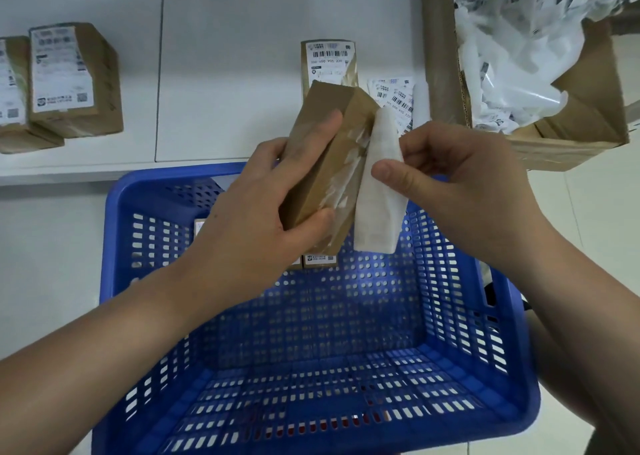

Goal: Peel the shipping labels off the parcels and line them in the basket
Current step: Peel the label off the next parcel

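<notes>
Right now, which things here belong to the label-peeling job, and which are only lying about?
Belong to the job:
- parcel gripped by the left hand
- label pinched by the right hand
- blue basket
- labelled parcels on the table
- upright labelled parcel

Lying about:
- loose peeled labels
- cardboard box of crumpled waste

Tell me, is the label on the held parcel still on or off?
Mostly off: the right hand pulls the label away from the parcel.

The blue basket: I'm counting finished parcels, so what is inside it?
In the blue basket, at its far end, at least two brown parcels show; the left hand and the held parcel cover most of them, so no exact count.
</notes>
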Demonstrator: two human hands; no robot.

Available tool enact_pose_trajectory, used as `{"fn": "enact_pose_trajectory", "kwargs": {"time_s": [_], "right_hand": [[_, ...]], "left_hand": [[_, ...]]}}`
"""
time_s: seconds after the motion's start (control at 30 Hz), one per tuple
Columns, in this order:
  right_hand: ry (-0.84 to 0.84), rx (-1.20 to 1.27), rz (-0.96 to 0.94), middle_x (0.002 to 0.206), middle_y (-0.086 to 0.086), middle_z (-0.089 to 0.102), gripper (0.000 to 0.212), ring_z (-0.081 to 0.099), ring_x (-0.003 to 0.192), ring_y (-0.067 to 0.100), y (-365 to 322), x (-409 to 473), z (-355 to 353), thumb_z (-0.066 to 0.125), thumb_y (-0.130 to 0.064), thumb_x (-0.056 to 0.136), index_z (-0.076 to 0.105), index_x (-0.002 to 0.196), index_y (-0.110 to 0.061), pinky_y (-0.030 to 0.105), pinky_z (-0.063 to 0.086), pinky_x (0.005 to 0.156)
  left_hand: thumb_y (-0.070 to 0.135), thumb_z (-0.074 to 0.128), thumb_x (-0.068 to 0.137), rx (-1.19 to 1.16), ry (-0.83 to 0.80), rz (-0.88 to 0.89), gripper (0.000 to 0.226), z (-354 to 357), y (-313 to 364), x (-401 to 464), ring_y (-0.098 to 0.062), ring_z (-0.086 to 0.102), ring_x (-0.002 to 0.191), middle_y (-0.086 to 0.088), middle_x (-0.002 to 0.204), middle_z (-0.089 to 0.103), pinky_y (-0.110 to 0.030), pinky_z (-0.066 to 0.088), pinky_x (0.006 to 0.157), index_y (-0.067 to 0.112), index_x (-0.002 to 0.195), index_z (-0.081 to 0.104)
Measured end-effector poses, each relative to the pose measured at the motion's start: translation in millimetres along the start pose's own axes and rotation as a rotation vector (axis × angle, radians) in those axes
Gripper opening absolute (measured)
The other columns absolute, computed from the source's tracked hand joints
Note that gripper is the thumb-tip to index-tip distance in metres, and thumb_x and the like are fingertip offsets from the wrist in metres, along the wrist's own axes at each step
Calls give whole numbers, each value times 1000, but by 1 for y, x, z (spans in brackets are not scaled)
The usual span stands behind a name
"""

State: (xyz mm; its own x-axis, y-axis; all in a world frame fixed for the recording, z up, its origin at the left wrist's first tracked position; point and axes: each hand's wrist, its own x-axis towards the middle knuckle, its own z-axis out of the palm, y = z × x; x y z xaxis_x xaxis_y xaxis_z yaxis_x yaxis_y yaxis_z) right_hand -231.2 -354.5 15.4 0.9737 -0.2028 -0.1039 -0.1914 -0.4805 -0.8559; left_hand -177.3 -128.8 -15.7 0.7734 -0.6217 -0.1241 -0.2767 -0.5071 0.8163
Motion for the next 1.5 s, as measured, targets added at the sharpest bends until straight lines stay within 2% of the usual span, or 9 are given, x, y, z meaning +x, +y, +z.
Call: {"fn": "enact_pose_trajectory", "kwargs": {"time_s": [0.07,0.17,0.5,0.63,0.83,1.03,1.23,1.33,1.5], "right_hand": [[51,-17,18,75,4,68,18,60,64,20,1,0,0,80,-30,86,71,82,-15,27,52,63],[116,-25,66,73,3,66,22,51,54,11,0,1,-1,82,-32,84,69,76,-17,20,45,54],[190,-113,94,62,-9,65,21,54,52,0,-3,1,3,81,-30,85,67,71,-22,10,42,53],[193,-138,87,63,-7,66,18,55,54,1,-4,1,3,80,-28,86,69,74,-19,9,43,54],[272,-65,2,61,-6,64,21,51,51,2,-11,-2,-12,79,-23,87,66,71,-16,12,41,51],[278,-154,-62,68,-8,64,19,53,58,2,7,-6,-19,76,-24,90,64,77,-17,10,42,59],[373,-305,-127,75,-6,66,13,61,71,3,26,-11,-31,70,-21,94,70,88,-9,18,49,70],[489,-474,-151,78,-1,73,16,67,70,16,41,-15,-41,68,-25,96,73,90,-11,37,53,70],[710,-667,-249,77,1,75,18,68,69,23,61,7,-74,65,-28,97,77,91,-15,38,52,67]], "left_hand": [[45,60,94,4,1,-5,83,-2,0,0,7,48,116,19,138,36,-17,51,88,75,147,4],[48,58,98,-1,14,-8,78,-6,-1,3,7,49,116,21,136,38,-19,52,87,77,146,3],[38,62,96,-81,37,-87,83,-4,-2,10,6,54,112,17,133,46,-22,57,88,75,147,9],[32,66,100,-115,47,-127,83,6,-1,10,-4,57,119,14,140,47,-36,59,94,69,152,12],[19,63,102,-207,157,-221,85,-10,-17,27,2,59,118,38,129,48,-27,61,87,51,162,12],[20,66,101,-276,147,-218,85,-1,-13,22,16,56,115,63,111,43,-7,53,78,51,161,14],[22,67,100,-355,149,-182,86,8,3,21,10,55,117,47,126,43,-7,53,76,60,156,14],[25,68,99,-372,101,-163,86,14,10,15,-2,54,128,29,144,43,-22,55,94,68,151,14],[28,71,96,-416,6,-139,87,23,16,8,9,51,128,28,148,42,-23,51,100,71,149,17]]}}
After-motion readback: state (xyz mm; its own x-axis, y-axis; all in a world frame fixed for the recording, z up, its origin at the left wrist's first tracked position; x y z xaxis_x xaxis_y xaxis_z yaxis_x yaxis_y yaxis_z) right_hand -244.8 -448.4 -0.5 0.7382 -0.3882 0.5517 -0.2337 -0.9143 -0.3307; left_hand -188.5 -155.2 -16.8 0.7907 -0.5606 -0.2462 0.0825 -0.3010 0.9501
